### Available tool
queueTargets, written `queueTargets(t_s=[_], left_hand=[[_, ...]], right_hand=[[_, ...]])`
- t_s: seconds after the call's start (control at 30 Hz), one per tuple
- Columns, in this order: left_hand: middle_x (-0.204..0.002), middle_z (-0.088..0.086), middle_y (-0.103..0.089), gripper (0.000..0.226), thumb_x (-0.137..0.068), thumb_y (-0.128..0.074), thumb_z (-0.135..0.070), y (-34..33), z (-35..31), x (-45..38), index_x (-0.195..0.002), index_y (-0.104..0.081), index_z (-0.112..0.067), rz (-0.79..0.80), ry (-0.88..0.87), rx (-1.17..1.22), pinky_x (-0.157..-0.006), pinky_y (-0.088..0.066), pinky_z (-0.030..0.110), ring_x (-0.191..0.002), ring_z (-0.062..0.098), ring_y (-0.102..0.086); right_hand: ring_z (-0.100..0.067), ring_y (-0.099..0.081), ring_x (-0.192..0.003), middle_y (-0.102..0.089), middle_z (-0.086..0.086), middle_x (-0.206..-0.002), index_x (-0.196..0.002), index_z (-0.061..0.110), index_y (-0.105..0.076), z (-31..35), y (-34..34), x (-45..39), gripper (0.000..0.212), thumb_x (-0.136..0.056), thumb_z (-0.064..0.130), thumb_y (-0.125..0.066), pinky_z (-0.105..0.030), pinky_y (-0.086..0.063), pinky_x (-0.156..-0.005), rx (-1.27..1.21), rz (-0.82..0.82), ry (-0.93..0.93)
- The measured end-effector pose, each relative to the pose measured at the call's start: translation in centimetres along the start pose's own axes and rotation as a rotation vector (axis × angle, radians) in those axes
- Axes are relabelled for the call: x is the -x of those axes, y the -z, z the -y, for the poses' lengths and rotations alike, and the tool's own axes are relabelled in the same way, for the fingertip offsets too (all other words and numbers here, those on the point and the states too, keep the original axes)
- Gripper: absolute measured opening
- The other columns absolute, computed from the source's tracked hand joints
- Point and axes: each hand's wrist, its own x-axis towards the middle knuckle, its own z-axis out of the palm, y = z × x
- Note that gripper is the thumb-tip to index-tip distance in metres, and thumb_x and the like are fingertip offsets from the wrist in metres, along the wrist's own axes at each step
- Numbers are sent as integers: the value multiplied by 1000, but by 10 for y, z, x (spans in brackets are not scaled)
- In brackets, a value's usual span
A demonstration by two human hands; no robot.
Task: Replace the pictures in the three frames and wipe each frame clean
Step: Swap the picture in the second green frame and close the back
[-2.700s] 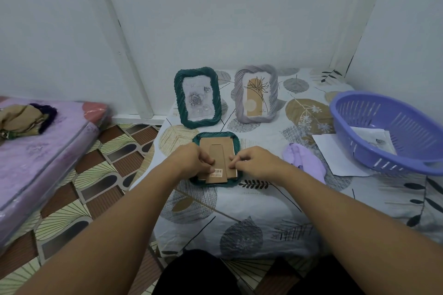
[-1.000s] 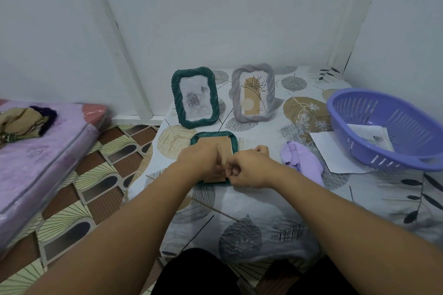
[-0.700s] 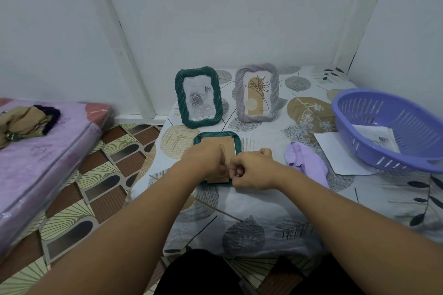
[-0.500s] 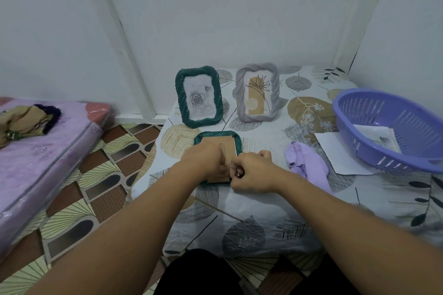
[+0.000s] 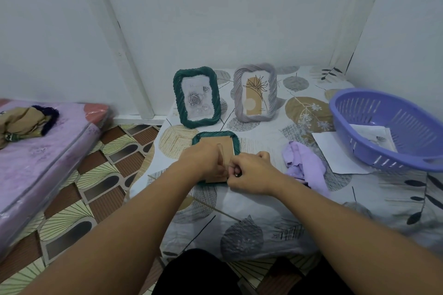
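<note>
Now, at centre frame, I am pressing my left hand (image 5: 200,163) flat on the face-down green frame (image 5: 215,148) while my right hand (image 5: 249,175) is pinching its backing tab; a slip risks bending it. Beyond, two frames are standing upright.

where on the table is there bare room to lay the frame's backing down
Bare cloth lies near the front edge below both hands, and left of the face-down green frame. The right side is crowded: purple cloth, white paper, purple basket. Two upright frames fill the back.
</note>
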Motion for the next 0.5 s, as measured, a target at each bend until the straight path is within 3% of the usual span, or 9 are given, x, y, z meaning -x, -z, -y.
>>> queueTargets(t_s=[0.37,0.5], left_hand=[[-57,-3,-48,43,-86,-70,-37,3,-1,4,-50,-52,-21,3,6,7,-61,-42,27,-61,18,-50],[-61,-4,-53,36,-86,-70,-38,2,0,3,-56,-60,-22,5,-1,5,-63,-44,28,-69,19,-57]], right_hand=[[-11,-58,-83,-60,10,-75,-78,22,-59,9,-5,0,14,-74,35,-62,-39,-31,-87,-80,-41,-130],[-8,-58,-79,-63,11,-75,-76,25,-59,7,-1,-3,13,-76,36,-63,-36,-38,-85,-108,14,-170]])
